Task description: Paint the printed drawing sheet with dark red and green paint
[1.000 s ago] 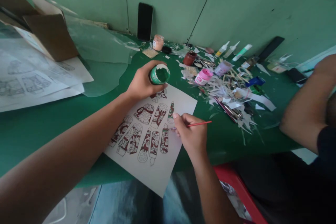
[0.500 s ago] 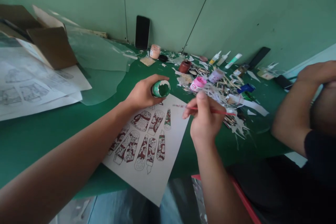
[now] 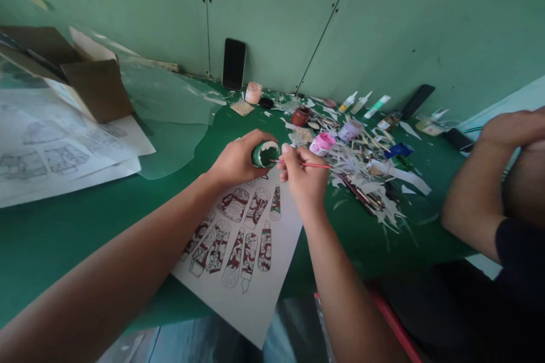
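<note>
My left hand (image 3: 240, 160) is wrapped round an open jar of green paint (image 3: 266, 155), tilted so its mouth faces me. Between the thumb and fingers of my right hand (image 3: 304, 176) is a thin red paintbrush (image 3: 315, 165), held nearly level, its tip at the jar's mouth. Below both hands lies a white sheet (image 3: 251, 312) printed with outlined patterned shapes, many partly coloured dark red and a few with green. The sheet's top edge is hidden behind my hands and the jar.
Paper scraps (image 3: 370, 181), a pink jar (image 3: 322, 143), a purple jar (image 3: 351, 130) and a dark red jar (image 3: 301, 115) lie right. A phone (image 3: 234, 63) leans on the wall. A cardboard box (image 3: 97, 91) stands left on printed sheets. Another person's arm (image 3: 477, 181) rests at right.
My right hand has moved left with the brush, bringing its tip from the open space right of the jar to the jar's mouth. The whole view has shifted slightly.
</note>
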The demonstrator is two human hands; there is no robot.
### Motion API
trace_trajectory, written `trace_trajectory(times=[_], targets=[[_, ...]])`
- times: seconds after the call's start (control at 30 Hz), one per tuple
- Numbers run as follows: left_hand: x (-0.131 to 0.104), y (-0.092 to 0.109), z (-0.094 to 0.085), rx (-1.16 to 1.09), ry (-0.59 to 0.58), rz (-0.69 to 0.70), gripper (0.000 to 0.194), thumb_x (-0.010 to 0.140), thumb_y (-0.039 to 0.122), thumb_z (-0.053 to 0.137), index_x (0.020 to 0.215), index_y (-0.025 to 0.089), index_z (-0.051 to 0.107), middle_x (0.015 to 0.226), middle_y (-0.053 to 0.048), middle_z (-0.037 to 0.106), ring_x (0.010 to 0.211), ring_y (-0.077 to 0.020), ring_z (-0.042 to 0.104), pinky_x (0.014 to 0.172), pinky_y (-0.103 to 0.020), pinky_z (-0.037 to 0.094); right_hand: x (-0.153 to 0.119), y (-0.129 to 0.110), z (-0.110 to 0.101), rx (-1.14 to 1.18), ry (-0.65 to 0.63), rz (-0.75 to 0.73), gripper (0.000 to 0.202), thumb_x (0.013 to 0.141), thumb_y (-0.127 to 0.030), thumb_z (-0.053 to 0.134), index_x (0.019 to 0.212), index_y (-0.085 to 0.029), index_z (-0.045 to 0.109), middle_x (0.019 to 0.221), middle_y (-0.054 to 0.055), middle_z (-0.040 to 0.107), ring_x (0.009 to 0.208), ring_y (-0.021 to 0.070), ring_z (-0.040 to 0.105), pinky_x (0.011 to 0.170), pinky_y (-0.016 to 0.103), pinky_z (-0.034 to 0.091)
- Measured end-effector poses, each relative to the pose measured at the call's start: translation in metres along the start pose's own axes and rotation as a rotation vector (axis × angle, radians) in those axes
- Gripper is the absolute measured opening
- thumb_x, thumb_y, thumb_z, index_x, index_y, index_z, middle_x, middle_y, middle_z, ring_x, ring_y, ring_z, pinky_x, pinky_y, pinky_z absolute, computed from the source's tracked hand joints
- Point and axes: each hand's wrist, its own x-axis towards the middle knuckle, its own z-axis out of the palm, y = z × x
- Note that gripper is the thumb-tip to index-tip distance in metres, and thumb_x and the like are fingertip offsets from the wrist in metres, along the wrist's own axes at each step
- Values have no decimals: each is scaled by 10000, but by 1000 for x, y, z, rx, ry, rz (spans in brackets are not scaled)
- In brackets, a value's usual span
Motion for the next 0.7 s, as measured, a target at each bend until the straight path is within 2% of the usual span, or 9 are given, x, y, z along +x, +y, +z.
trace_trajectory(times=[0.1,0.23,0.33,0.5,0.57,0.7], targets=[[0,1,-1,8,-7,-14,452,680,145,674,1119,210,589,1138,-51,682,1035,-215,669,868,-306,529,0,1,1,38,-15,47,336,835,-449,628,621,-196,577,510,-45,599,398,54,510,420,207,416],[-2,-2,-3,14,12,-3,502,669,141,691,1153,220,587,1159,-43,674,1061,-217,661,884,-308,525,0,-2,-1,202,88,243,378,827,-523,593,629,-205,546,487,-41,584,353,68,499,388,228,441],[-2,-4,-3,6,24,-6,538,648,126,697,1166,220,585,1174,-46,672,1080,-230,657,899,-326,525,-2,-6,-5,266,89,337,384,823,-536,585,629,-208,538,476,-40,574,351,71,503,391,231,463],[-2,-7,0,-23,10,-46,540,652,130,698,1177,203,594,1208,-62,675,1122,-248,651,961,-362,516,-30,-5,-19,308,37,295,411,758,-559,665,578,-215,529,443,-59,515,365,81,493,424,251,503],[-2,-7,2,-26,-2,-56,549,659,140,704,1192,208,595,1224,-59,674,1136,-250,649,981,-367,511,-47,0,-24,241,-8,233,475,791,-594,626,526,-214,524,399,-63,463,351,77,461,433,250,500],[-1,-7,4,-29,16,-57,531,662,169,714,1181,197,606,1207,-60,681,1113,-251,652,969,-360,515,-72,9,-29,63,-90,187,517,828,-590,594,487,-211,505,387,-45,465,354,83,477,389,218,416]])
